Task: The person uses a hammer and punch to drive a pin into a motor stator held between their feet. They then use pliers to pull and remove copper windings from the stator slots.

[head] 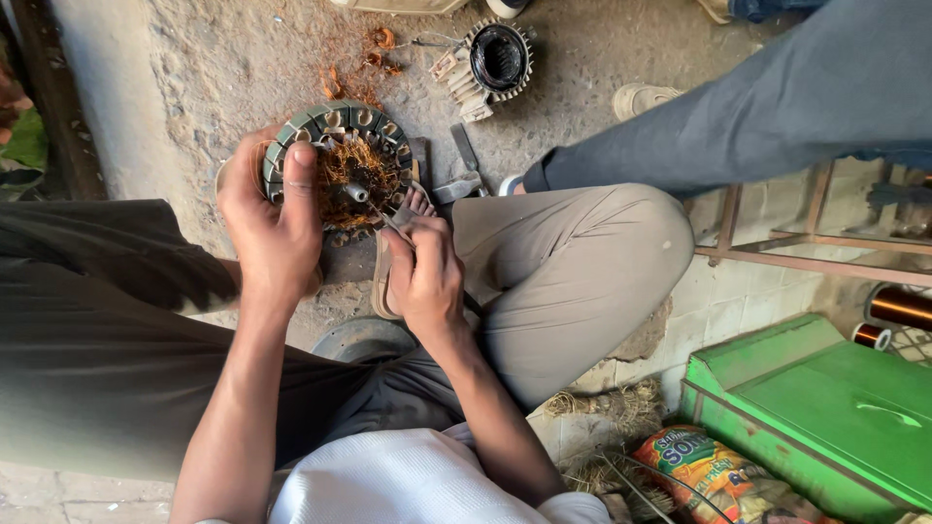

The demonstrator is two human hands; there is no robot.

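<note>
Head view, 1 camera. The left hand [272,218] is wrapped around the rim of a round motor stator [335,160], fingers clenched on its left edge, holding it tilted above the concrete floor [223,58] in front of the person's knees. The stator's core is grey-green with slots; tangled copper winding [354,175] fills its centre. The right hand [422,272] is closed on a slim metal tool [383,215], whose tip enters the winding at the stator's lower right. A sandalled foot [413,209] lies just below the stator. On the floor beyond, well apart, rest a 2nd stator with ribbed housing [490,63], loose copper scraps [374,53] and a hammer [466,175]. Another person's grey trouser leg [777,107] crosses upper right. A green metal box [825,408] sits lower right.
</note>
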